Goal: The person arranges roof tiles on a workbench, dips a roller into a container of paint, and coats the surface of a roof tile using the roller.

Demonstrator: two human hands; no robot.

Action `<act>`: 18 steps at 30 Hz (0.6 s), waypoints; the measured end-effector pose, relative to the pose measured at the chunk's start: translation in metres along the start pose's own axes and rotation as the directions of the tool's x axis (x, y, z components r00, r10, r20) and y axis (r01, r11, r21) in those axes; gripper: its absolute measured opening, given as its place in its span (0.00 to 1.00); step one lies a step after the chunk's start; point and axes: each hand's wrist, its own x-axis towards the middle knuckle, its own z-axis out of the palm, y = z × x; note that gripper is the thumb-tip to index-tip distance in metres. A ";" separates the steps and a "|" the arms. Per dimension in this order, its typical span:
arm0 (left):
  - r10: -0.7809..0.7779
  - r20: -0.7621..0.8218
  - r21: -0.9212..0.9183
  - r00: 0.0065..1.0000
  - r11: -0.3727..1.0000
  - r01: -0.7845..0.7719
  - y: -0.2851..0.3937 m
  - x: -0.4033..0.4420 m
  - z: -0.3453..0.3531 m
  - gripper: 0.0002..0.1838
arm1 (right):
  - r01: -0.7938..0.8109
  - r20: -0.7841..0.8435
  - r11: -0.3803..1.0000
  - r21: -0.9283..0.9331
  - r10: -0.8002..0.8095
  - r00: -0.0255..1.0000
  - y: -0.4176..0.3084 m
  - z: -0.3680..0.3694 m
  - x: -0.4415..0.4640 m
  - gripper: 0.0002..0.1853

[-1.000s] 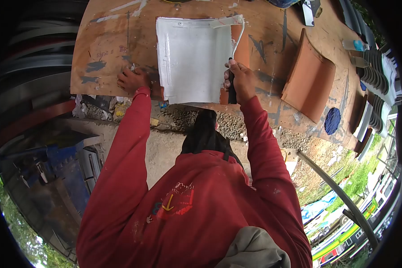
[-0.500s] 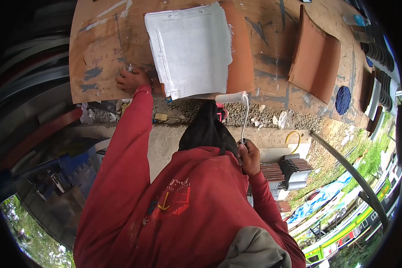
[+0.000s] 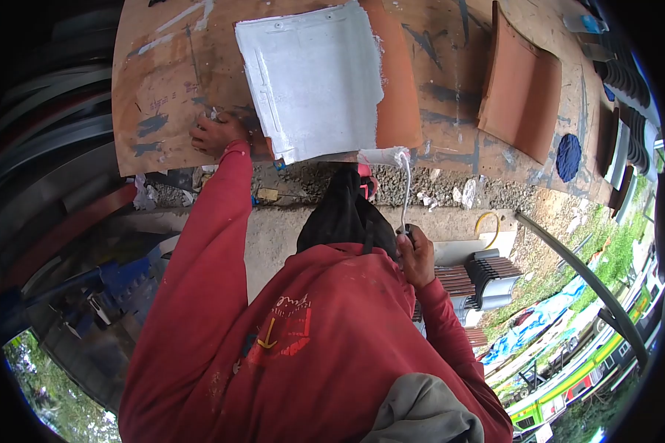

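Paint roller [image 3: 383, 156] moved from roof tile's [image 3: 314, 85] far end to its near edge; right hand [image 3: 419, 258] pulled back beside red sweatshirt [image 3: 347, 317].

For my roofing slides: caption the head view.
Right hand holding a paint roller beside a partly white-painted roof tile.

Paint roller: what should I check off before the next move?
1. Right hand gripping the roller by its handle: ok.
2. White coat covering the whole face of the front tile: not ok, a strip on its right is bare orange.
3. Uncoated tile lying apart from it on the board: ok.
4. Left hand off the white coat: ok.
5. Left hand empty: cannot tell.
6. Enough paint on the roller: cannot tell.
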 end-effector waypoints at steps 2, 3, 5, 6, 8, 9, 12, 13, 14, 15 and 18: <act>0.002 0.010 0.017 1.000 1.000 -0.003 -0.003 -0.003 -0.001 0.23 | -0.016 0.021 0.999 -0.029 0.017 1.000 -0.008 0.002 0.013 0.15; 0.008 0.009 0.031 1.000 0.999 -0.008 -0.001 -0.001 0.000 0.23 | -0.007 0.012 1.000 -0.030 0.007 1.000 -0.007 0.001 0.015 0.15; 0.001 0.021 0.005 1.000 1.000 -0.001 -0.005 -0.003 0.004 0.23 | 0.088 -0.013 0.987 -0.136 -0.091 0.996 -0.005 0.001 0.019 0.15; -0.011 0.037 -0.001 0.999 1.000 0.011 -0.005 0.000 0.006 0.23 | 0.127 0.005 0.987 -0.103 -0.127 0.992 -0.005 -0.005 0.014 0.16; -0.020 0.071 0.015 0.997 1.000 0.019 -0.002 0.004 0.002 0.24 | 0.015 0.032 0.998 0.064 -0.018 0.999 -0.019 -0.012 0.005 0.16; -0.027 0.115 0.038 0.993 0.999 0.023 -0.003 0.003 0.000 0.24 | -0.117 0.080 0.968 0.222 0.101 0.992 -0.022 -0.013 0.003 0.16; -0.004 0.030 0.015 1.000 1.000 0.003 0.000 0.000 -0.004 0.22 | -0.176 0.139 0.906 0.386 0.132 0.982 -0.038 -0.009 0.037 0.16; -0.010 0.017 0.014 1.000 1.000 0.010 0.002 0.001 -0.004 0.22 | -0.202 0.164 0.857 0.473 0.139 0.977 -0.052 -0.006 0.058 0.17; -0.011 0.006 0.019 1.000 1.000 0.011 0.002 0.000 -0.002 0.23 | -0.182 0.158 0.859 0.479 0.120 0.980 -0.069 -0.003 0.079 0.17; -0.004 -0.001 0.023 1.000 1.000 0.004 0.001 0.001 -0.001 0.24 | -0.165 0.147 0.857 0.489 0.106 0.983 -0.088 0.000 0.099 0.18; -0.011 0.013 0.012 1.000 1.000 0.011 -0.002 0.001 0.001 0.25 | -0.112 0.159 0.815 0.569 0.025 0.987 -0.132 0.003 0.169 0.18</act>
